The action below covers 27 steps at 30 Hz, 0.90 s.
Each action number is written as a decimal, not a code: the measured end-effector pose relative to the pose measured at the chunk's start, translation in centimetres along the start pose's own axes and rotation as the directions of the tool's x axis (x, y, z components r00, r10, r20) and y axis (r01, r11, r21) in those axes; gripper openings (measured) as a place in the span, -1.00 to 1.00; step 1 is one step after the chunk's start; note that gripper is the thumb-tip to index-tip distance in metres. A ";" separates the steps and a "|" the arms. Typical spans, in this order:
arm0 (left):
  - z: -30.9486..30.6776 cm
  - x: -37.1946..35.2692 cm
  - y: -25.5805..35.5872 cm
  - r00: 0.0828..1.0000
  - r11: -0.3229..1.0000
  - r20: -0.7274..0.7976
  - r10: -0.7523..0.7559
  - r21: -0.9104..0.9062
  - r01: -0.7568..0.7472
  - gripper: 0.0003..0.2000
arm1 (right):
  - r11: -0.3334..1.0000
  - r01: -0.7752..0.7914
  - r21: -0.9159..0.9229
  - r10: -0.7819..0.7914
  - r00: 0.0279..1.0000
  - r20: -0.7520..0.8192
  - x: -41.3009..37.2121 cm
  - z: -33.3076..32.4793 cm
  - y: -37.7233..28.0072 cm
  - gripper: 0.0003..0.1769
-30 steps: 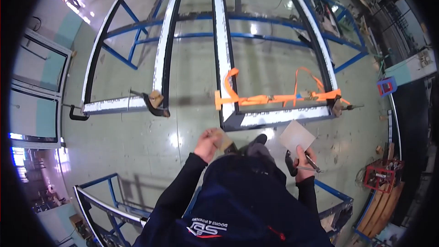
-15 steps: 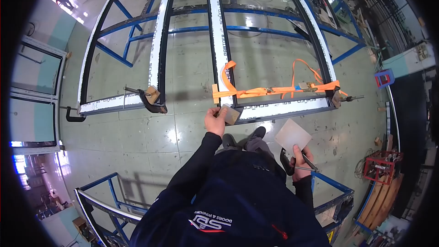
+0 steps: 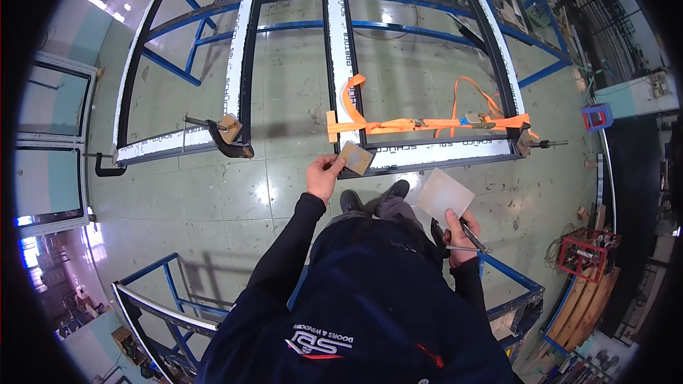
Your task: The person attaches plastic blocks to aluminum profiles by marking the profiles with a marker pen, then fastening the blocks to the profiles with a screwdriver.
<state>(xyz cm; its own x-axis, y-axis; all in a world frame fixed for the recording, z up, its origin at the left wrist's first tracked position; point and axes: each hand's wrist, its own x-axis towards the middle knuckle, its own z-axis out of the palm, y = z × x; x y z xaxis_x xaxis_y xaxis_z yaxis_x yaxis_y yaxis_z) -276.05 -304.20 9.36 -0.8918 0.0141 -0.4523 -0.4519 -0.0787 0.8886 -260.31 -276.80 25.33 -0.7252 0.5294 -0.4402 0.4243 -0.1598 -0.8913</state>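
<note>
My left hand point(image 3: 324, 176) pinches a small square pad point(image 3: 355, 158), greyish brown, at the corner of the black window frame point(image 3: 441, 159) with its printed white film. The pad overlaps the frame's near end. In my right hand point(image 3: 461, 236) are a pale square plate point(image 3: 446, 195), thumb on its face, and a dark screw clamp point(image 3: 438, 237) below it. An orange ratchet strap point(image 3: 409, 125) runs across the frame just beyond my left hand, over a small wooden block point(image 3: 331, 126). The frame's right corner carries another clamp point(image 3: 546, 144).
Blue trestles point(image 3: 299, 26) support the frame. More clamps grip its left section, one with a wooden pad point(image 3: 229, 128), one at the outer corner point(image 3: 107, 165). Behind me stands a blue metal stand point(image 3: 171, 270). A red crate point(image 3: 589, 256) and planks point(image 3: 580, 313) lie right.
My left hand has turned the pad so more of its face shows. The right hand, with plate and clamp, has shifted slightly left and up in view. The whole view has moved a little.
</note>
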 end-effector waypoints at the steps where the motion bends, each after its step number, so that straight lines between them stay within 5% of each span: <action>1: 0.2 0.1 -0.1 1.000 1.000 -0.011 0.008 -0.001 -0.008 -0.77 | 1.000 0.008 -0.008 -0.007 1.000 0.020 0.0 0.2 0.0 -0.76; 15: 0.6 -0.4 -0.9 0.997 0.989 -0.080 0.020 -0.144 -0.032 -0.74 | 0.973 0.095 -0.211 -0.055 0.981 0.188 -0.1 1.7 2.0 -0.74; 18: 0.9 -2.6 -0.9 0.898 0.955 -0.353 0.261 0.227 -0.189 -0.71 | 0.944 0.073 -0.322 0.006 0.971 0.238 0.2 1.4 2.5 -0.72; 20: 2.0 -6.6 0.8 0.996 0.997 -0.028 0.079 -0.013 -0.079 -0.70 | 0.939 0.098 -0.331 0.006 0.953 0.302 0.4 1.5 2.3 -0.70; 22: 3.0 -9.7 1.7 0.923 0.978 0.369 -0.108 -0.128 0.165 -0.70 | 0.961 0.140 -0.239 -0.041 0.925 0.378 0.1 2.7 1.4 -0.70; 24: 4.7 -11.4 2.3 0.924 0.991 0.383 -0.005 -0.120 0.055 -0.67 | 0.948 0.179 -0.263 -0.053 0.905 0.423 0.2 3.4 1.2 -0.70; 27: 4.7 -11.9 4.3 0.933 0.982 0.360 -0.014 -0.169 0.080 -0.63 | 0.869 0.270 -0.414 -0.041 0.874 0.484 -0.1 4.4 -0.2 -0.71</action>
<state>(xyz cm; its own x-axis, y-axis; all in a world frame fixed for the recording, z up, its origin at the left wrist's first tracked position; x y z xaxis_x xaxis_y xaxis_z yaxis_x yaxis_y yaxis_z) -267.47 -300.00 18.90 -0.8336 0.3732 -0.4072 -0.5116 -0.2442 0.8238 -262.73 -280.50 25.05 -0.9138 0.0665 -0.4006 0.3975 0.3488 -0.8487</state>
